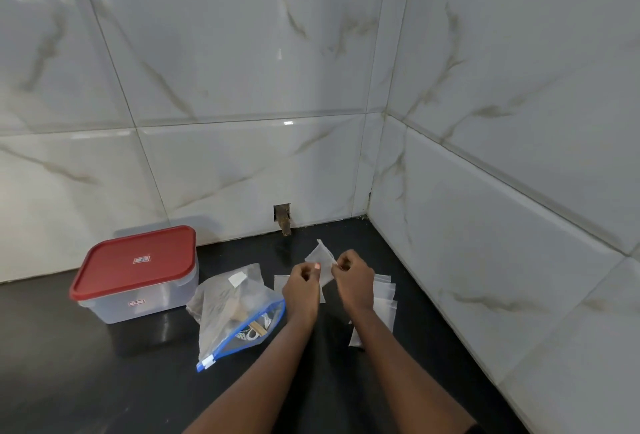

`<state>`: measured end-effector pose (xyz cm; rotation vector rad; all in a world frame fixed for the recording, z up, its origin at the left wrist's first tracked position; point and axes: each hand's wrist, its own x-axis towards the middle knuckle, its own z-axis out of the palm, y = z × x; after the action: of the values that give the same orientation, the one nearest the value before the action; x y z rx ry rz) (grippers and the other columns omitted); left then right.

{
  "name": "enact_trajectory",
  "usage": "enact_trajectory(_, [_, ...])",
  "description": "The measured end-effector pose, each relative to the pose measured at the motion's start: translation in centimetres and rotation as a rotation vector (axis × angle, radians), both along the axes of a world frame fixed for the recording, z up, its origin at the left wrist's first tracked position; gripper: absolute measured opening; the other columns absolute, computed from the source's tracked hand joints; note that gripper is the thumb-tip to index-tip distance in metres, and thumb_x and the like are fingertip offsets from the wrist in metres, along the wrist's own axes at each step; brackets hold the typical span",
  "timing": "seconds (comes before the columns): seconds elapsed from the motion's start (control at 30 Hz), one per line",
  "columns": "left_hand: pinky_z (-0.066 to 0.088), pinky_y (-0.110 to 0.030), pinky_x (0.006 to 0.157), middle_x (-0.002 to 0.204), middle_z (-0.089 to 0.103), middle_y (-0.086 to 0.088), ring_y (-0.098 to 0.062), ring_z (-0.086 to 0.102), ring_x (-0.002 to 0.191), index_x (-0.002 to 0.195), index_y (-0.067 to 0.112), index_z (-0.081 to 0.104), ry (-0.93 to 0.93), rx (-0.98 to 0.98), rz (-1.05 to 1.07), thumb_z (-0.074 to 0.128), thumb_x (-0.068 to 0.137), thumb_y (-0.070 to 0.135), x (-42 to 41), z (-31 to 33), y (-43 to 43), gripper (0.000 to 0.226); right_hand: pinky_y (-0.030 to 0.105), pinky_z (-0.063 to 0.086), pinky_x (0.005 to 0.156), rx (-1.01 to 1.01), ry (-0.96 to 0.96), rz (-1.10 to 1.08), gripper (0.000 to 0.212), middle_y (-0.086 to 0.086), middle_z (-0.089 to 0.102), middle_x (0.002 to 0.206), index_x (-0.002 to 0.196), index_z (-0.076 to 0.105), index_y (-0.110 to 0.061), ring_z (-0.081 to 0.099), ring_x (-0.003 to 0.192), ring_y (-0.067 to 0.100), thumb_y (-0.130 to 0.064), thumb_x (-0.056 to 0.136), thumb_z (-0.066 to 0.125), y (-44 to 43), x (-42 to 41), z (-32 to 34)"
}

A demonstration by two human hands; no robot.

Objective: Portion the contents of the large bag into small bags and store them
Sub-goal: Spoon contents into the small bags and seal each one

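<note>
Large bag (235,312) lies on its side on a black counter (104,381), in a corner of marbled tile walls (242,69), just left of the two hands and close beside the left wrist. It is clear plastic with a blue zip edge toward the person; what is inside cannot be made out. Farther left of the hands, well apart from them, stands a clear tub (138,305) with a red lid (138,260) on it. Flat spare bags (384,298) lie in a loose pile on the counter under and to the right of the right wrist. Between the hands, lifted off the counter, is one small bag (320,258). The left hand (301,286) pinches its left edge with curled fingers, and the right hand (353,277) pinches its right edge likewise.
</note>
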<state>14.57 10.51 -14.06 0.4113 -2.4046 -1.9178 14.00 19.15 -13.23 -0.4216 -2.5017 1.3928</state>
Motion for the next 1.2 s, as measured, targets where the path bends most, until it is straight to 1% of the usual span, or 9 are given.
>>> enact_trajectory(0.17, [0.052,-0.033,0.082,0.089,0.067,-0.005,-0.018,0.064,0.087,0.087,0.019,0.060,0.030,0.080,-0.095,0.052,0.093,0.034,0.3,2.1,0.0,0.018,0.014,0.047,0.063,-0.208,0.071,0.125,0.014,0.003,0.061,0.075,0.077,0.056,-0.014,0.058,0.070,0.010,-0.004,0.084,0.064,0.1,1.5,1.1])
enact_trajectory(0.27, [0.051,-0.032,0.078,0.087,0.067,-0.007,-0.020,0.063,0.086,0.086,0.017,0.062,0.035,0.079,-0.096,0.052,0.094,0.029,1.0,2.9,-0.7,0.017,0.017,0.053,0.068,-0.281,0.094,0.168,0.017,0.006,0.065,0.077,0.075,0.057,-0.014,0.065,0.076,0.013,-0.001,0.084,0.064,0.1,2.7,1.9])
enact_trajectory(0.47, [0.051,-0.028,0.070,0.074,0.063,-0.010,-0.015,0.058,0.069,0.088,0.007,0.065,-0.024,0.283,-0.094,0.049,0.094,0.014,2.3,3.8,-1.6,0.018,0.021,0.056,0.072,-0.347,0.091,0.261,0.019,0.008,0.070,0.081,0.075,0.058,-0.013,0.069,0.079,0.018,0.004,0.081,0.064,0.1,4.0,2.9])
enact_trajectory(0.6, [0.048,-0.017,0.056,0.067,0.061,-0.009,-0.014,0.057,0.061,0.079,0.003,0.062,-0.030,0.350,-0.128,0.048,0.091,0.004,3.2,4.7,-2.3,0.018,0.029,0.053,0.074,-0.416,0.070,0.230,0.009,0.007,0.067,0.078,0.077,0.061,-0.012,0.065,0.077,0.019,-0.007,0.084,0.065,-0.1,4.6,3.4])
enact_trajectory(0.77, [0.044,-0.022,0.057,0.062,0.055,-0.006,-0.014,0.049,0.058,0.070,0.006,0.059,0.012,0.252,-0.189,0.050,0.087,0.005,3.6,4.8,-2.8,0.019,0.034,0.058,0.074,-0.304,-0.027,0.195,0.019,0.009,0.066,0.086,0.078,0.058,-0.017,0.065,0.079,0.019,-0.003,0.079,0.070,0.2,4.8,4.9])
enact_trajectory(0.9, [0.046,-0.024,0.061,0.062,0.058,-0.006,-0.014,0.052,0.057,0.061,0.010,0.058,0.046,0.115,-0.212,0.052,0.086,0.009,3.7,4.9,-3.2,0.026,0.029,0.056,0.080,-0.032,-0.022,0.188,0.026,0.005,0.067,0.087,0.073,0.057,-0.021,0.063,0.082,0.014,0.001,0.077,0.071,0.2,4.8,6.0])
enact_trajectory(1.0, [0.047,-0.032,0.066,0.058,0.059,-0.007,-0.017,0.053,0.057,0.054,0.011,0.057,0.045,0.052,-0.187,0.057,0.084,0.014,3.6,4.9,-3.2,0.030,0.018,0.047,0.073,0.202,0.005,0.234,0.013,0.007,0.069,0.093,0.088,0.066,-0.014,0.058,0.078,0.009,-0.002,0.082,0.067,-0.6,5.1,6.3])
enact_trajectory(1.1, [0.042,-0.033,0.066,0.054,0.055,-0.003,-0.015,0.049,0.056,0.048,0.012,0.054,0.018,-0.068,-0.169,0.060,0.081,0.021,3.4,5.2,-3.1,0.035,0.018,0.041,0.070,0.384,0.040,0.264,0.018,0.009,0.069,0.098,0.099,0.070,-0.009,0.053,0.077,0.009,-0.002,0.089,0.057,-1.1,5.5,6.3])
enact_trajectory(1.2, [0.033,-0.029,0.058,0.050,0.045,-0.003,-0.013,0.038,0.052,0.046,0.011,0.047,0.000,-0.140,-0.165,0.059,0.077,0.017,3.3,5.5,-3.3,0.034,0.019,0.043,0.079,0.477,0.051,0.263,0.024,0.008,0.068,0.110,0.106,0.071,-0.008,0.061,0.092,0.013,-0.004,0.094,0.051,-0.9,5.7,6.4])
